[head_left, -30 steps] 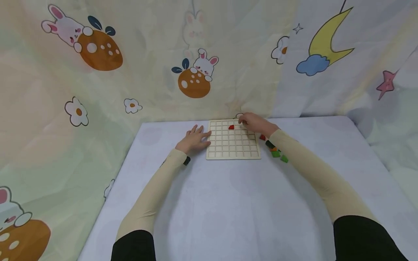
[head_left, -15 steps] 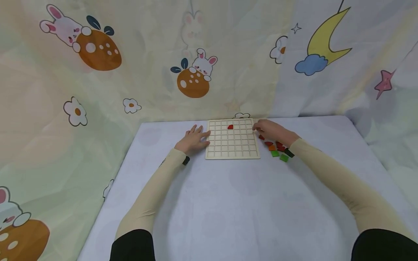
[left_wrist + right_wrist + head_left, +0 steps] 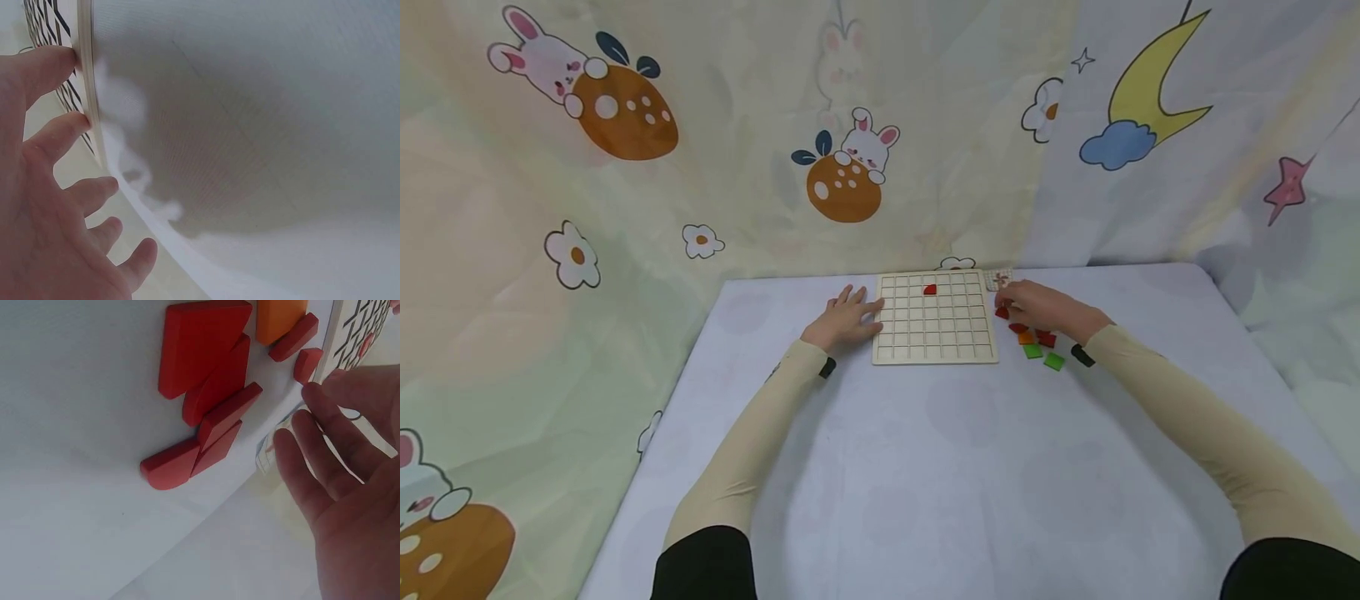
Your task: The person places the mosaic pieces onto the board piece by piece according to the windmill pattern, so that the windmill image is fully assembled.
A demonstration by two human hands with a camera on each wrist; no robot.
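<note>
A pale wooden grid board (image 3: 936, 333) lies at the back of the table, one red piece (image 3: 930, 290) sitting in its upper part. Spread fingers of my left hand (image 3: 842, 322) rest along the board's left side; in the left wrist view two fingertips (image 3: 80, 120) touch its edge. Beyond the board's right side is my right hand (image 3: 1047, 307), reaching over the loose pieces. In the right wrist view its thumb and index fingertip are right at a small red piece (image 3: 306, 365), and the other fingers extend loosely.
Right of the board lie loose red pieces (image 3: 1046, 340), an orange piece (image 3: 1026, 338) and green pieces (image 3: 1054, 362). A small patterned card (image 3: 997, 278) is at the board's back right corner. A printed cloth wall (image 3: 737, 167) rises behind the table.
My right hand has moved right, from over the board's upper right to the loose pieces, uncovering the patterned card. The left hand stays at the board's edge.
</note>
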